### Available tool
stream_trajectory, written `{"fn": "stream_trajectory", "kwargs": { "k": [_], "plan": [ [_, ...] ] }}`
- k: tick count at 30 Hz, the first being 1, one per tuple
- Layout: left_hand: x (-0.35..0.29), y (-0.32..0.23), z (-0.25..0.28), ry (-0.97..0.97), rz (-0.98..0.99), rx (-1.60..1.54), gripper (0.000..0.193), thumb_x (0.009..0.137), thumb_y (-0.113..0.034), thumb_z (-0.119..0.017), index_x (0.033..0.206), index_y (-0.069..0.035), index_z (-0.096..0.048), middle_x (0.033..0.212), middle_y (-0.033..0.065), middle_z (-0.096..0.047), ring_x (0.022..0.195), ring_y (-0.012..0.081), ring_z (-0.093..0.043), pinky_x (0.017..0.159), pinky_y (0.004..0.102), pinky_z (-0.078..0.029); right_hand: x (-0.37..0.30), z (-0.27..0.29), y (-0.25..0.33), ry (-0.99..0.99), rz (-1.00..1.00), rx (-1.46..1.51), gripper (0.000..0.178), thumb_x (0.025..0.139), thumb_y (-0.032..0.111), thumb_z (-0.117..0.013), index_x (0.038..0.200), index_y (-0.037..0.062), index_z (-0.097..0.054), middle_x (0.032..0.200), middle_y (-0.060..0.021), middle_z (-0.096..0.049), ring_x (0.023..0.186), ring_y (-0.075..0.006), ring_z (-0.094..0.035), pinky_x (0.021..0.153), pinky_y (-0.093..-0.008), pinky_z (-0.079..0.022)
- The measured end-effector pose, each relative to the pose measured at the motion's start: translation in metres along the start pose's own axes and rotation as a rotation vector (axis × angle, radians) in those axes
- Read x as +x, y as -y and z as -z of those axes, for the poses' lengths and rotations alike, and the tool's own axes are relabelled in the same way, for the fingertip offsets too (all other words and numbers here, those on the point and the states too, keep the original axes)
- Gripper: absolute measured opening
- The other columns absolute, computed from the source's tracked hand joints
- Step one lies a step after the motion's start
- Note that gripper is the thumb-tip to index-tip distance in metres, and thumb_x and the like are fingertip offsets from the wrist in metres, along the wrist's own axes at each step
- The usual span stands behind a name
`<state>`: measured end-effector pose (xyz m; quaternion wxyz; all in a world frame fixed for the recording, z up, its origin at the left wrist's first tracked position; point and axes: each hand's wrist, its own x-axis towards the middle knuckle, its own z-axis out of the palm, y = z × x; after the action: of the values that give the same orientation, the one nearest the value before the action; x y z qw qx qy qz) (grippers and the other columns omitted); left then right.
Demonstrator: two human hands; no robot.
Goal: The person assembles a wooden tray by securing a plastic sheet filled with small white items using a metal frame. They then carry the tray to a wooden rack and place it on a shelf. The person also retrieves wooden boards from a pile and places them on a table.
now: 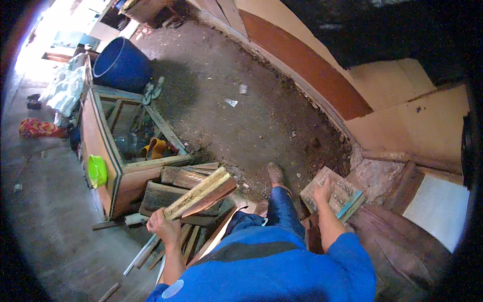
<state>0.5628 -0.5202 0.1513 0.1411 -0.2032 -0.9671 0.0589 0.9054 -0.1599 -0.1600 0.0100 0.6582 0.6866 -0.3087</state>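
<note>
My left hand (166, 227) is closed around the near end of a thick wooden plank (202, 193), which slants up and away to the right. The plank has a pale yellowish face and a reddish-brown side. On my right, my right hand (323, 193) grips a short, wide wooden board (345, 194); part of that hand lies over the board's top, and its underside is hidden. A blue-green strip marks the board's right edge. Beneath the left plank lies a pile of wood offcuts (158, 197).
A wooden crate frame (116, 183) stands left, with a blue tub (123, 65) at its far end and a bright green container (97, 171) on its side. Dark ground (236, 121) stretches ahead. Brown and tan panels (307, 60) line the right. Brown cloth (397, 241) lies at lower right.
</note>
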Motion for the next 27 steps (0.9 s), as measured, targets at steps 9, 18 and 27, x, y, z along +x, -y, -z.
{"fn": "stream_trajectory", "kwargs": {
  "k": [9, 18, 27],
  "plan": [
    [0.097, -0.05, 0.074, -0.033, 0.2, -0.173, 0.05, 0.054, -0.025, -0.089, 0.09, -0.006, -0.059, 0.09, 0.0102, -0.061, 0.088, 0.033, -0.059, 0.08, 0.0423, -0.045, 0.043, 0.019, 0.075, 0.312, 0.018, 0.316, 0.062, 0.08, 0.033, -0.074, 0.128, -0.0008, -0.055, 0.119, -0.022, -0.062, 0.112, -0.0327, -0.059, 0.097, -0.0404, -0.045],
    [0.128, -0.054, 0.1, -0.317, 0.072, -0.38, 0.03, 0.066, -0.017, -0.074, 0.091, -0.008, -0.06, 0.086, 0.0081, -0.061, 0.085, 0.0295, -0.059, 0.081, 0.0409, -0.041, 0.032, 0.076, 0.316, 1.27, -0.467, 1.153, 0.083, 0.079, 0.074, -0.058, 0.127, 0.0065, -0.052, 0.098, -0.0141, -0.062, 0.085, -0.0273, -0.062, 0.073, -0.045, -0.053],
    [0.224, -0.04, 0.06, -0.406, -0.154, -0.403, 0.022, 0.069, -0.016, -0.067, 0.09, -0.013, -0.062, 0.087, 0.0041, -0.063, 0.087, 0.0231, -0.062, 0.089, 0.0432, -0.039, 0.101, 0.052, 0.492, 1.467, -0.21, 1.163, 0.067, 0.091, 0.053, -0.054, 0.128, -0.0027, -0.054, 0.121, -0.0199, -0.063, 0.106, -0.0338, -0.063, 0.098, -0.047, -0.049]
  ]
}}
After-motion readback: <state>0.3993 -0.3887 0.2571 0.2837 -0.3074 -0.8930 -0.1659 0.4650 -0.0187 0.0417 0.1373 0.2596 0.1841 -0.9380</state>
